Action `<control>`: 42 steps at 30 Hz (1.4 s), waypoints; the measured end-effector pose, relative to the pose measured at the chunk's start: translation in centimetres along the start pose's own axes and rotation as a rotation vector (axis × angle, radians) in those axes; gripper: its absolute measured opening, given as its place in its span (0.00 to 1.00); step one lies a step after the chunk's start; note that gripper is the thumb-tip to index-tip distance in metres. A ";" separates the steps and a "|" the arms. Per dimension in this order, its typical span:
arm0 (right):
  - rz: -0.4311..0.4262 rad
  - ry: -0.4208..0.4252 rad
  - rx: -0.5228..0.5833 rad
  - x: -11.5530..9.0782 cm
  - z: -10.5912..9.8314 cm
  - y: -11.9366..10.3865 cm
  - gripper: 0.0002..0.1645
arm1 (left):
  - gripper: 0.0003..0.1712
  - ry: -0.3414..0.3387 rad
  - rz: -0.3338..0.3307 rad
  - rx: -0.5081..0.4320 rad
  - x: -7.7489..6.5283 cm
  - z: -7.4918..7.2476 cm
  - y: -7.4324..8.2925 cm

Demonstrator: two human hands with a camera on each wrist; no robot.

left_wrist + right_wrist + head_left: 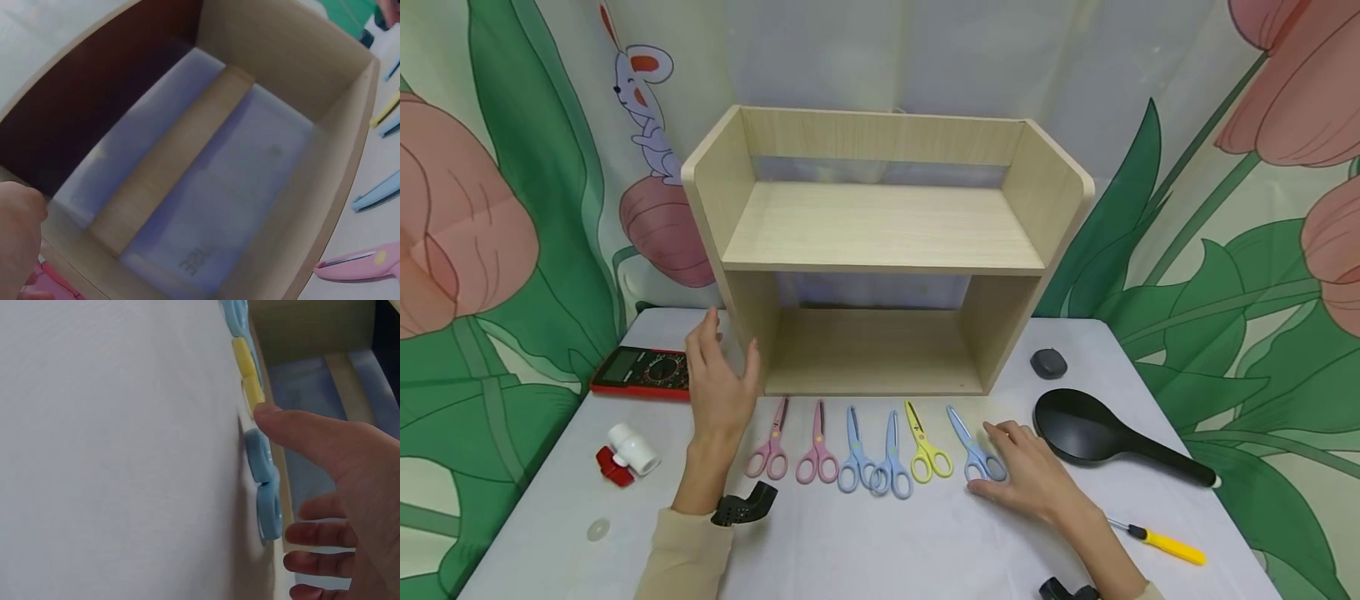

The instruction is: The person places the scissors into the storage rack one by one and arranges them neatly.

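My left hand (722, 379) is raised with straight fingers beside the left panel of a pale wooden desktop shelf (880, 229), overlapping the right end of a red-and-black multimeter (647, 369). On the right, my other hand (1030, 471) spreads its fingers around the handles of the rightmost blue scissors (973, 446). In the right wrist view the thumb and fingers are apart, with the blue handles (259, 456) showing between them. Along the shelf's front lie pink scissors (817, 446), more blue scissors (854, 450) and yellow scissors (925, 446), blades toward the shelf.
Right of the shelf lie a black mouse-like object (1048, 363), a black ladle (1078, 427) and a yellow-handled screwdriver (1172, 546). On the left are a white-and-red plastic fitting (634, 450) and a small translucent disc (598, 529). A printed curtain hangs behind the white table (850, 550).
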State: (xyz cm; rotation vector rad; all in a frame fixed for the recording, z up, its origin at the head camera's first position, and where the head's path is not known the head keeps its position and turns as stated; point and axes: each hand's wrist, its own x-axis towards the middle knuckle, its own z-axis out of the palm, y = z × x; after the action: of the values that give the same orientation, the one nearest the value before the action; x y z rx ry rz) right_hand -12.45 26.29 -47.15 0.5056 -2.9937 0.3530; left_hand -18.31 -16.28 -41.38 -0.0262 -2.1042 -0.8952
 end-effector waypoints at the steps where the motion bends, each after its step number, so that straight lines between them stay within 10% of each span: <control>1: -0.005 -0.001 -0.010 -0.2 0.2 0.0 0.54 | 0.40 -0.004 -0.016 -0.009 0.0 0.1 0.0; 13: -0.058 0.000 -0.025 -0.6 0.9 0.1 0.35 | 0.25 -0.017 -0.102 -0.065 -0.1 0.5 -0.5; 20: -0.115 0.147 -0.001 0.3 0.7 -0.4 0.30 | 0.22 -0.017 -0.097 -0.064 -0.3 0.1 -0.8; 35: -0.635 0.457 0.162 6.9 -7.1 -8.5 0.34 | 0.23 -0.076 -0.098 -0.030 0.3 0.0 -0.6; 42: -0.717 0.563 0.189 11.6 -10.8 -13.4 0.32 | 0.24 -0.098 -0.113 -0.027 0.2 0.1 -0.8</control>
State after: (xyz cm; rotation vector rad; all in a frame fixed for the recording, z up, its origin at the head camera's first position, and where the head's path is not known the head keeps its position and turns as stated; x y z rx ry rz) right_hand -18.40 12.98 -32.45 1.2007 -2.0814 0.5817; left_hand -18.81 -16.82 -41.71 0.0357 -2.2020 -1.0082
